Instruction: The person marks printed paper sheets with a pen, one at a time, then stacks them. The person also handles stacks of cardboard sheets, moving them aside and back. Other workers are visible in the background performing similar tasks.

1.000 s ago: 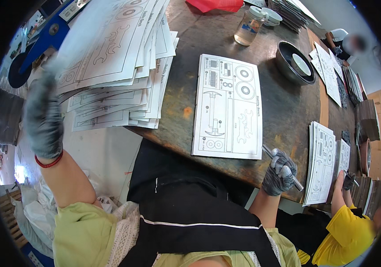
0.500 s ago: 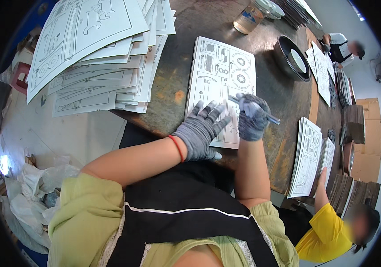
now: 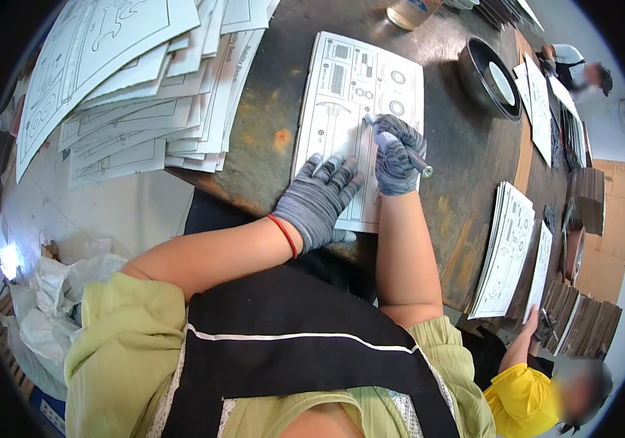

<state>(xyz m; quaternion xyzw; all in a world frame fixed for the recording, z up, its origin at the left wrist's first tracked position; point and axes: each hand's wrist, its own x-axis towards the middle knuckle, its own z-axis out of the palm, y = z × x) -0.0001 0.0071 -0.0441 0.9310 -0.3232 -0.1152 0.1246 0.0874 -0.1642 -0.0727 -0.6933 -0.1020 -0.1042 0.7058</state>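
A stack of white printed sheets (image 3: pixel 336 125) with line drawings of tools and wheels lies on the table in front of me. My left hand (image 3: pixel 316 197), in a grey striped glove with pale fingertips, rests flat on its lower left part, fingers spread. Gloved the same way, my right hand (image 3: pixel 400 157) is closed around a slim, silvery, pen-shaped tool (image 3: pixel 421 164). One end of the tool sticks out behind the fist. Its front end is near the sheet's middle; I cannot tell whether it touches.
A tall fanned pile of printed sheets (image 3: pixel 144 109) stands at the left. Beyond the stack are a jar (image 3: pixel 409 13) and a dark bowl (image 3: pixel 473 73) with something white inside. More sheets (image 3: pixel 502 255) lie at the right, near a person in yellow (image 3: pixel 520 398); another person (image 3: pixel 569 62) is farther off.
My right hand has shifted up and left over the sheet, still holding the tool. My left hand stays flat on the stack. The view has moved slightly. The person in yellow has raised a sheet.
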